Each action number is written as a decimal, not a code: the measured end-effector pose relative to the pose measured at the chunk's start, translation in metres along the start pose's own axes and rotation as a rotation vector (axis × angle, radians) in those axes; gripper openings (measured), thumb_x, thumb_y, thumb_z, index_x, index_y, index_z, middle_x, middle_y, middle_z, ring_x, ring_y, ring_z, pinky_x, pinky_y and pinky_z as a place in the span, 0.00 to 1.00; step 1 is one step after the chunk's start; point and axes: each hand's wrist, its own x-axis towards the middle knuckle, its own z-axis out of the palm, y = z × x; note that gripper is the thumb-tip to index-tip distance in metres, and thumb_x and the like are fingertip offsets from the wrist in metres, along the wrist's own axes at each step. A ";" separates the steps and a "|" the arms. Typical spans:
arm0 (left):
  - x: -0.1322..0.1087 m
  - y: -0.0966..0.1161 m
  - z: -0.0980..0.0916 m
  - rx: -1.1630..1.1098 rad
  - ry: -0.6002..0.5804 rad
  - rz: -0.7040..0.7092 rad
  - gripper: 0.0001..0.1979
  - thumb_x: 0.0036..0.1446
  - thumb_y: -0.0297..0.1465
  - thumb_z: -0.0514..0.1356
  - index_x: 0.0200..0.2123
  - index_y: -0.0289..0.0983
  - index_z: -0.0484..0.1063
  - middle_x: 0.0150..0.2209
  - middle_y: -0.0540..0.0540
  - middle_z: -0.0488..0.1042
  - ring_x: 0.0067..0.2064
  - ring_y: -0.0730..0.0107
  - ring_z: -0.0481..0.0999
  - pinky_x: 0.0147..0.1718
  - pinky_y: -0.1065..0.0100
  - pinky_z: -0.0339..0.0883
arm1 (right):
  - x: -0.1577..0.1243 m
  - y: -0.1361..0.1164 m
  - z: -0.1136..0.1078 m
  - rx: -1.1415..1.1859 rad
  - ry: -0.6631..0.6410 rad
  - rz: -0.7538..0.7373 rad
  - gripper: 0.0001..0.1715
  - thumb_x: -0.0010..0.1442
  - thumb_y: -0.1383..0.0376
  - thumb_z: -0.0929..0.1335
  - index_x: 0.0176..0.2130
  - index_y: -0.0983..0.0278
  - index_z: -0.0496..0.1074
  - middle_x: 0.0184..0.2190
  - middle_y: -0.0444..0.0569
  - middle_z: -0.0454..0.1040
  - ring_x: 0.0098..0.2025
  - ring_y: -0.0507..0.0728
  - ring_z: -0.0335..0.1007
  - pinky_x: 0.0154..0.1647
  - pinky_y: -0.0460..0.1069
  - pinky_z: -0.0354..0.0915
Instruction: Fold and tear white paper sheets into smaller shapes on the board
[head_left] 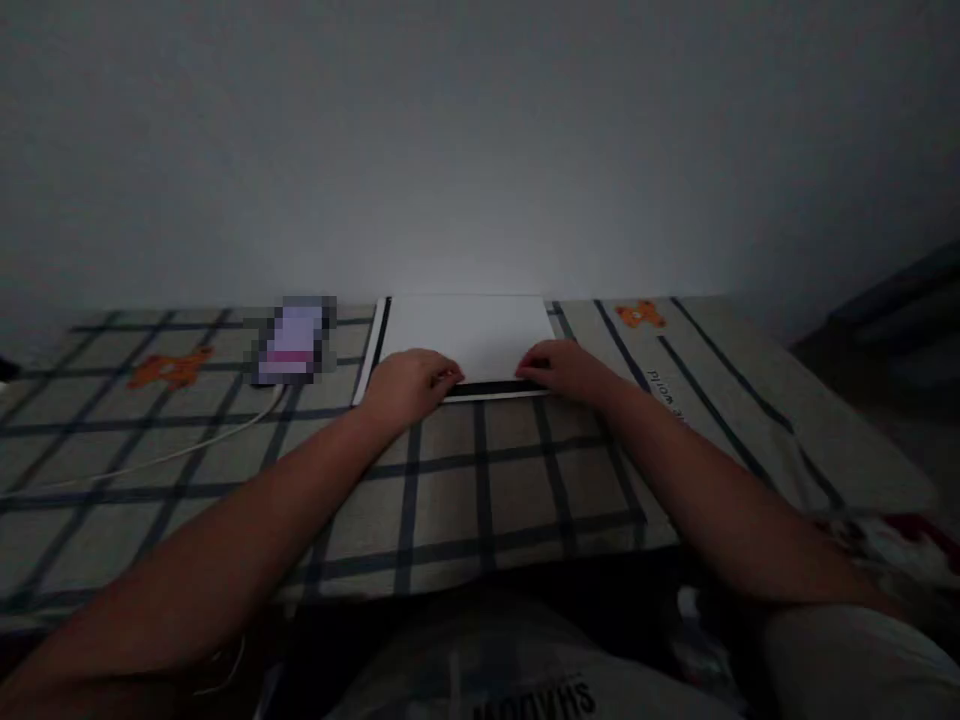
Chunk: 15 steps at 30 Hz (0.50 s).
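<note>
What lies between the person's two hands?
In the head view, only the dark near edge of the white sheet lies between the left hand and right hand.

The left forearm (247,520) and right forearm (712,500), both bare, reach forward and angle inward, the left hand (411,385) and right hand (570,370) lying palm-down, fingers loosely curled, fingertips facing across a small gap, grip unclear.

Phone (294,342) and cable (172,455) crowd the left; cloth (720,400) right of the sheet (469,335) lies open.

Single head-worn view, facing forward and down, near checked cloth (480,480)
</note>
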 end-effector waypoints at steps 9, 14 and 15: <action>-0.006 -0.005 0.005 -0.153 0.030 0.007 0.16 0.69 0.41 0.55 0.42 0.41 0.81 0.42 0.48 0.83 0.45 0.62 0.80 0.42 0.64 0.69 | 0.003 0.010 0.000 0.022 -0.045 -0.099 0.11 0.66 0.63 0.69 0.41 0.65 0.81 0.38 0.52 0.81 0.40 0.56 0.75 0.42 0.49 0.64; -0.009 -0.005 0.008 -0.186 0.077 -0.020 0.16 0.69 0.40 0.56 0.42 0.41 0.82 0.42 0.47 0.83 0.46 0.61 0.79 0.45 0.63 0.69 | 0.007 0.014 0.001 0.075 -0.059 -0.091 0.10 0.65 0.63 0.69 0.40 0.64 0.81 0.37 0.51 0.81 0.40 0.56 0.75 0.42 0.49 0.64; -0.008 -0.003 0.007 -0.189 0.060 -0.024 0.15 0.68 0.39 0.56 0.42 0.41 0.82 0.42 0.47 0.83 0.46 0.61 0.79 0.45 0.63 0.69 | 0.007 0.016 0.001 0.092 -0.054 -0.084 0.10 0.65 0.63 0.69 0.39 0.64 0.81 0.37 0.51 0.81 0.39 0.56 0.75 0.42 0.49 0.64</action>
